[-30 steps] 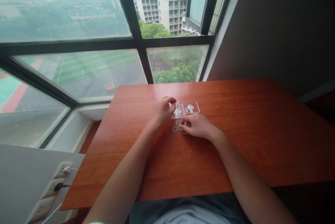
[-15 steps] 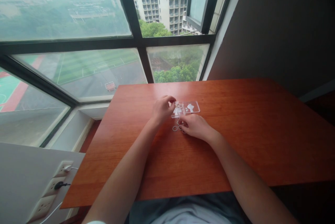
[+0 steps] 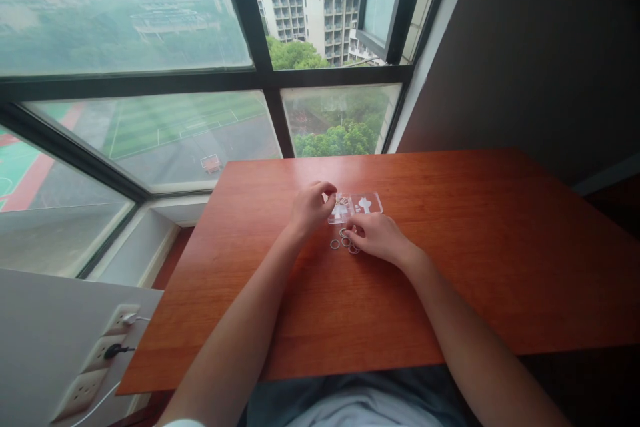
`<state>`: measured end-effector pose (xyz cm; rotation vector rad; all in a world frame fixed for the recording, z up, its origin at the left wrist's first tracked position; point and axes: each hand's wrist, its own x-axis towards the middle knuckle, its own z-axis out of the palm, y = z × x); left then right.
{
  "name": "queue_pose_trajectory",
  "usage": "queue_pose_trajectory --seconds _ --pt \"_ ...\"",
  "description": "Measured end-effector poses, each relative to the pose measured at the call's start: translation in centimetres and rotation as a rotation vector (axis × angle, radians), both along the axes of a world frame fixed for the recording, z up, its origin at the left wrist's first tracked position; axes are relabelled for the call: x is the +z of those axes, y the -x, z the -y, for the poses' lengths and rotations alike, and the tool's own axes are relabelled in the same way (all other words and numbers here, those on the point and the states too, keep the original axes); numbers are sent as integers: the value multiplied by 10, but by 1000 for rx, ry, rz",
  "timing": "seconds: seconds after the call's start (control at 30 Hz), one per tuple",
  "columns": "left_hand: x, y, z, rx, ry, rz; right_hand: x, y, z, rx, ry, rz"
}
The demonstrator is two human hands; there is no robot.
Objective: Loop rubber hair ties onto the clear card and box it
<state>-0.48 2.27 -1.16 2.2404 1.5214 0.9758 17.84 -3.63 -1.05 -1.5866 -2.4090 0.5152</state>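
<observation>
A small clear plastic box (image 3: 369,203) lies opened out flat on the table, with white markings on its right half. Several small pale rings (image 3: 343,200) rest in its left half. At the box's left edge, my left hand (image 3: 314,208) has thumb and fingers pinched together on the rim. More thin pale rings (image 3: 335,244) lie loose on the wood just in front of the box. My right hand (image 3: 379,236) is over the right side of these rings, fingers closed in a pinch; what sits between the fingertips is too small to make out.
The reddish-brown wooden table (image 3: 240,240) reaches to large dark-framed windows (image 3: 267,78). A grey wall (image 3: 500,60) rises on the right. At lower left, wall sockets (image 3: 97,354) hold a white plug and a black plug.
My right hand has lifted slightly and shifted a little right, showing more of the loose rings. My left hand has stayed at the box's left edge.
</observation>
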Motion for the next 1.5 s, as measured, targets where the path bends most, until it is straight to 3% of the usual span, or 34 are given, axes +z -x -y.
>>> queue_pose_trajectory --seconds 0.4,1.2,1.5 --pt "1 -1 0 -5 18 -10 -1 10 3 35 -5 120" --pt "2 -1 0 -12 21 11 -4 10 2 58 -52 123" --pt "3 -1 1 -11 15 23 -1 8 4 123 6 -67"
